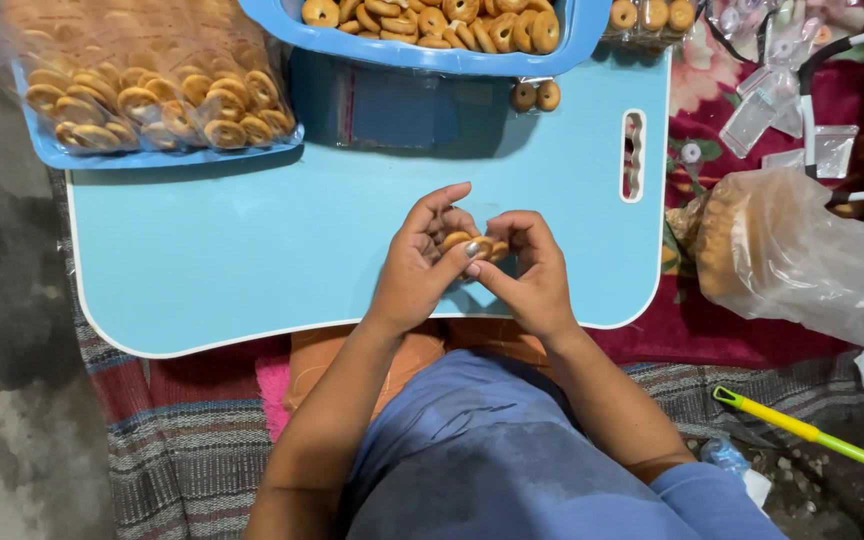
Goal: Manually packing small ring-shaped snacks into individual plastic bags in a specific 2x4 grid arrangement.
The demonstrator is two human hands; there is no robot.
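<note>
Head view looks straight down at a light blue counter [252,250] set low over the person's lap, with both hands meeting near its front edge. Left hand [414,270] and right hand [532,275] are curled toward each other, and between them sits a small row of ring-shaped biscuits [472,243], golden brown, pinched by the fingertips of both hands. Neither hand is slack: each is closed on the biscuits, the left thumb pressing in from the left, the right fingers folded over from the right. The row's long axis runs left to right, roughly parallel to the counter's front edge. A faint sheen around the biscuits may be a thin clear wrapper, but it is too slight to be sure. Both hands are equally close, the biscuits lying right at the gap between them.

Farther back, a blue tub [572,35] holds a heap of loose biscuits of the same kind, well apart from the hands. At the back left a blue tray [62,155] carries clear packets of biscuits [152,100]. Two loose biscuits [535,96] lie just below the tub. Off the counter to the right sits a large clear bag [802,250], and a yellow stick [802,432] lies on the floor.
</note>
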